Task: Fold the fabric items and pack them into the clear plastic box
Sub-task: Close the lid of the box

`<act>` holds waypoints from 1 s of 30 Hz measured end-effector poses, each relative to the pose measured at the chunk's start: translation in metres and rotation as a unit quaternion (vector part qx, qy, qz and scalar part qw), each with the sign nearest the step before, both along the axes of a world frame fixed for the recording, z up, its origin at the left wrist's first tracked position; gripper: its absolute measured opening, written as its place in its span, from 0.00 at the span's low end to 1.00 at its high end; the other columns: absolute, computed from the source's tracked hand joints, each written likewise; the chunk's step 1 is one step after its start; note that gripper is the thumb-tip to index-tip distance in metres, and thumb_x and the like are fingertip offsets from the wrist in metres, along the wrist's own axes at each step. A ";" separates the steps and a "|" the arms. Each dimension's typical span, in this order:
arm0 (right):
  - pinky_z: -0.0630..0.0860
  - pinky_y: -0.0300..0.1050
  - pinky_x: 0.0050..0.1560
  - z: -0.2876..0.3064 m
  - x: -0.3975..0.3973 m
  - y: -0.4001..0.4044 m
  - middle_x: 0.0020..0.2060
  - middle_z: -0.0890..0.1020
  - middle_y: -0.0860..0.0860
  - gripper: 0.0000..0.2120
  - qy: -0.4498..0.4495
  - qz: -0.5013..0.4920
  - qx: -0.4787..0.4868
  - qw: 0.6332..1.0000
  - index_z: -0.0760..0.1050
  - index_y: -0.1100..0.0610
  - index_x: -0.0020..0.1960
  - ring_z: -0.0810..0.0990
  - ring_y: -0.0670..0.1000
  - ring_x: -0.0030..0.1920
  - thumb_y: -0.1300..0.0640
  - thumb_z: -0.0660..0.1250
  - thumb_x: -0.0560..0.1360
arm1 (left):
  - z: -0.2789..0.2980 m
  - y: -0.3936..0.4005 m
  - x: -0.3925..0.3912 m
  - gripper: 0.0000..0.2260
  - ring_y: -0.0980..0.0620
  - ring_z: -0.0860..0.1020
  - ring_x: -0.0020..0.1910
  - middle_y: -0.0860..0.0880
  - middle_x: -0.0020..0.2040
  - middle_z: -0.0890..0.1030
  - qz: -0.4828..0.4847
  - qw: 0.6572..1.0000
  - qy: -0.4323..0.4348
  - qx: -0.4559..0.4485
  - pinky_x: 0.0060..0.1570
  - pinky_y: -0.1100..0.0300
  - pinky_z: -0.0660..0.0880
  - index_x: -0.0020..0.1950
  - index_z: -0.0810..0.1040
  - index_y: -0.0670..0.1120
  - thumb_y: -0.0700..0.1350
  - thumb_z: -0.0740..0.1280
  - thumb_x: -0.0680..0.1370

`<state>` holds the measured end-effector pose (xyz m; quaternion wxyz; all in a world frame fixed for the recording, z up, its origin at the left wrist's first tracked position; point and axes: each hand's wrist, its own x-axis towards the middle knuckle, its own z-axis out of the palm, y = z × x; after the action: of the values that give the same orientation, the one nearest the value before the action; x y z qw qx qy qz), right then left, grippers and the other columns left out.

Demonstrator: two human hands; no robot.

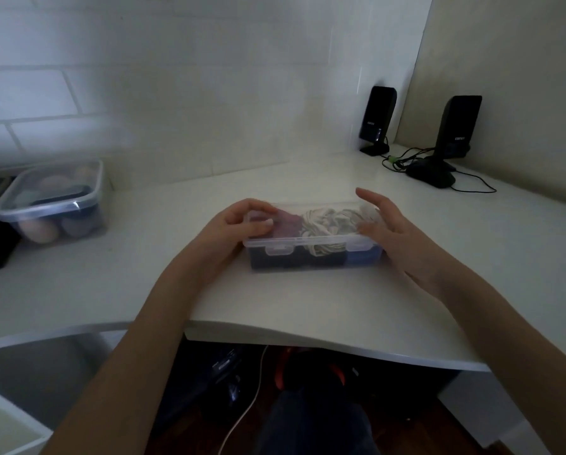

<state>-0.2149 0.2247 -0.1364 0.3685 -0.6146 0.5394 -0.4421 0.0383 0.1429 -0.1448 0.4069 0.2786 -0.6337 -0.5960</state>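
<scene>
The clear plastic box (314,254) sits on the white desk (307,307) in front of me, lid down, with two front latches. Through the lid I see a mauve folded fabric (286,224) on the left and a white and grey patterned fabric (327,221) in the middle. Dark and blue fabrics show through the front wall. My left hand (242,221) rests on the box's left end, thumb on the lid. My right hand (383,224) hovers at the right end with fingers spread, touching or nearly touching the lid.
A second clear container (55,205) with rounded fabric bundles stands at the left. Two black speakers (376,119) (455,133) with cables stand at the back right corner. The desk's curved front edge runs just below my forearms.
</scene>
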 end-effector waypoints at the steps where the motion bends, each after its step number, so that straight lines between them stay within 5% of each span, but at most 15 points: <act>1: 0.68 0.36 0.63 0.000 0.001 0.002 0.67 0.69 0.44 0.21 0.018 -0.004 -0.012 1.000 0.62 0.40 0.69 0.71 0.44 0.64 0.49 0.61 0.77 | -0.001 0.004 0.000 0.06 0.50 0.79 0.51 0.50 0.50 0.82 0.015 0.999 -0.018 -0.025 0.51 0.61 0.77 0.46 0.79 0.48 0.39 0.69 0.71; 4: 0.71 0.25 0.48 -0.002 0.002 0.006 0.57 0.74 0.42 0.25 0.052 -0.005 -0.039 0.998 0.65 0.49 0.67 0.76 0.32 0.50 0.52 0.67 0.72 | -0.002 0.010 0.003 0.17 0.51 0.77 0.58 0.51 0.58 0.78 0.001 0.990 -0.118 -0.072 0.56 0.58 0.75 0.53 0.76 0.52 0.50 0.73 0.66; 7: 0.73 0.26 0.49 -0.006 0.001 0.005 0.55 0.74 0.41 0.27 0.045 0.004 -0.054 0.998 0.67 0.52 0.64 0.77 0.30 0.48 0.52 0.70 0.67 | -0.002 0.017 0.001 0.26 0.56 0.77 0.56 0.54 0.58 0.77 0.048 0.978 -0.158 -0.125 0.51 0.68 0.75 0.56 0.73 0.51 0.45 0.79 0.62; 13: 0.73 0.27 0.49 -0.009 -0.001 0.001 0.56 0.75 0.43 0.24 0.052 0.000 -0.072 0.996 0.70 0.50 0.60 0.77 0.35 0.51 0.50 0.70 0.66 | -0.003 0.022 -0.001 0.21 0.66 0.78 0.48 0.57 0.54 0.78 0.071 0.976 -0.143 -0.148 0.45 0.71 0.74 0.53 0.72 0.48 0.40 0.77 0.65; 17: 0.72 0.25 0.47 -0.009 0.008 -0.001 0.53 0.76 0.37 0.16 0.066 -0.034 -0.104 0.992 0.74 0.48 0.58 0.77 0.31 0.48 0.55 0.69 0.71 | -0.004 0.021 0.002 0.17 0.60 0.76 0.56 0.56 0.59 0.77 0.086 0.967 -0.175 -0.164 0.56 0.63 0.74 0.52 0.74 0.54 0.48 0.76 0.67; 19: 0.71 0.24 0.50 -0.011 0.017 -0.008 0.54 0.77 0.37 0.14 0.090 -0.055 -0.123 0.987 0.75 0.47 0.59 0.77 0.37 0.51 0.57 0.68 0.74 | -0.004 0.017 0.007 0.16 0.50 0.66 0.70 0.51 0.70 0.69 0.155 0.930 -0.256 -0.214 0.70 0.49 0.63 0.53 0.74 0.58 0.52 0.74 0.68; 22: 0.72 0.27 0.46 -0.016 0.038 -0.027 0.59 0.76 0.42 0.14 0.150 -0.062 -0.123 0.979 0.74 0.46 0.62 0.78 0.48 0.48 0.55 0.64 0.77 | 0.000 0.012 0.016 0.15 0.48 0.52 0.77 0.48 0.77 0.58 0.243 0.829 -0.349 -0.362 0.73 0.49 0.48 0.58 0.76 0.53 0.49 0.71 0.73; 25: 0.64 0.17 0.47 -0.021 0.063 -0.057 0.62 0.76 0.50 0.15 0.158 -0.061 -0.139 0.976 0.75 0.47 0.63 0.75 0.45 0.52 0.58 0.62 0.77 | 0.002 0.006 0.020 0.15 0.47 0.65 0.72 0.46 0.69 0.72 0.240 0.742 -0.419 -0.466 0.72 0.55 0.47 0.62 0.75 0.45 0.38 0.64 0.76; 30: 0.57 0.17 0.54 -0.025 0.111 -0.110 0.62 0.76 0.55 0.17 0.127 -0.082 -0.156 0.976 0.77 0.48 0.62 0.71 0.52 0.64 0.61 0.63 0.75 | 0.002 -0.029 0.046 0.21 0.42 0.77 0.60 0.41 0.59 0.80 0.271 0.726 -0.457 -0.437 0.62 0.58 0.65 0.60 0.77 0.41 0.37 0.59 0.68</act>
<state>-0.1036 0.1148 -0.1613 0.1589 -0.6693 0.5548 -0.4679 0.0846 0.1138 -0.1428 0.2891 0.4689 -0.8305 0.0821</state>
